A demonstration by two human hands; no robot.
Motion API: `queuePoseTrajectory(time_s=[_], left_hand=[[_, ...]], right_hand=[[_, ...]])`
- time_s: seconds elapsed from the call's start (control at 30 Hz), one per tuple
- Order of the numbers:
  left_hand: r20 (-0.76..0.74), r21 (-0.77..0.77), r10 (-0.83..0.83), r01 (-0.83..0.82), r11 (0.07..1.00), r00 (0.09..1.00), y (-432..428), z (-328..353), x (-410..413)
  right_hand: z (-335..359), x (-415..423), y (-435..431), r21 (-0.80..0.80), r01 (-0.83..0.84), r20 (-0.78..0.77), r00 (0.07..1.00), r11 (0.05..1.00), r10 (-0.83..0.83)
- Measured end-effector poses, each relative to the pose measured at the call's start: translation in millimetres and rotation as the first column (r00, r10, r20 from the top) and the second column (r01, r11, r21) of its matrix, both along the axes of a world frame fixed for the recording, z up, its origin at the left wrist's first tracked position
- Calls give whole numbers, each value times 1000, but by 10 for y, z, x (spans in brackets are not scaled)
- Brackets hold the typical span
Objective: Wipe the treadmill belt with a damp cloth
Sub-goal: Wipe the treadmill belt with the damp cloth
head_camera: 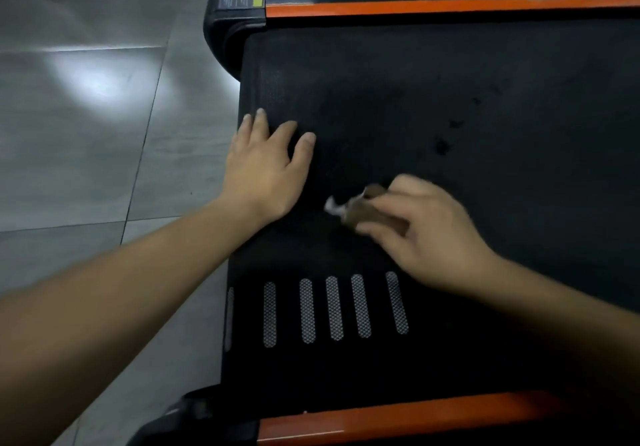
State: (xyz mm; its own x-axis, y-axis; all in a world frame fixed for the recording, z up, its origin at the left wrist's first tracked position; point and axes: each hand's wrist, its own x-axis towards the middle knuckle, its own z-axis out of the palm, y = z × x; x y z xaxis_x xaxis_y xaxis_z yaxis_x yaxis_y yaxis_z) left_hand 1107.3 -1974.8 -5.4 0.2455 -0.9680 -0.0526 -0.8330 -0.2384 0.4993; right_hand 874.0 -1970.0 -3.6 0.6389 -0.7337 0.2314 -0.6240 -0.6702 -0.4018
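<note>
Left hand (266, 172) lies flat, fingers straight and spread, on the black treadmill belt (450, 99) near its edge. Right hand (426, 227), blurred, curls round a small brown cloth (363, 210) at the belt, near the left hand. Orange side rails (450, 6) flank the belt, grey tiled floor (86, 134) beyond.

The black treadmill belt (433, 75) is seen lying flat, printed with a row of grey dotted bars (332, 307). Darker blotches (441, 146) are scattered well beyond the bars. A small brown cloth (372, 212) with a white corner, blurred and bunched, is held on the belt just beyond the bars, gripped by the right hand (426, 231).
</note>
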Motion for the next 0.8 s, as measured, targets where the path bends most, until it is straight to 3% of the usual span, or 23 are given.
queuePoseTrajectory(time_s=[0.07, 0.13, 0.23, 0.43, 0.47, 0.53, 0.6, 0.63, 0.8], left_hand=[[89, 29, -50, 48, 998, 995, -118, 16, -65], [151, 78, -89, 78, 994, 985, -238, 29, -103], [142, 115, -94, 77, 990, 985, -455, 75, -101], [295, 113, -81, 50, 992, 952, -667, -34, -121], [306, 106, -92, 62, 992, 947, -658, -42, -125], [314, 94, -143, 119, 988, 938, -633, -44, -122], [326, 104, -177, 151, 983, 929, -636, -46, -112], [328, 116, -177, 147, 982, 928, -643, -50, -108], [354, 128, -157, 118, 985, 922, -670, -98, -109]], right_hand=[[9, -72, -125, -64, -68, -83, 995, 996, 63], [55, -134, -617, -181, 117, -106, 985, 976, -138], [72, -197, -1055, -85, 341, -16, 939, 936, -343], [38, -306, -446, -2, -93, -69, 993, 996, 92], [54, -314, -645, -49, -76, -86, 994, 996, 72], [70, -291, -1212, -145, 139, -48, 988, 980, -147], [81, -230, -1614, -123, 346, -19, 936, 930, -351], [54, -176, -1648, -98, 370, -24, 927, 924, -374], [47, -121, -1159, 5, 79, -11, 997, 997, -79]])
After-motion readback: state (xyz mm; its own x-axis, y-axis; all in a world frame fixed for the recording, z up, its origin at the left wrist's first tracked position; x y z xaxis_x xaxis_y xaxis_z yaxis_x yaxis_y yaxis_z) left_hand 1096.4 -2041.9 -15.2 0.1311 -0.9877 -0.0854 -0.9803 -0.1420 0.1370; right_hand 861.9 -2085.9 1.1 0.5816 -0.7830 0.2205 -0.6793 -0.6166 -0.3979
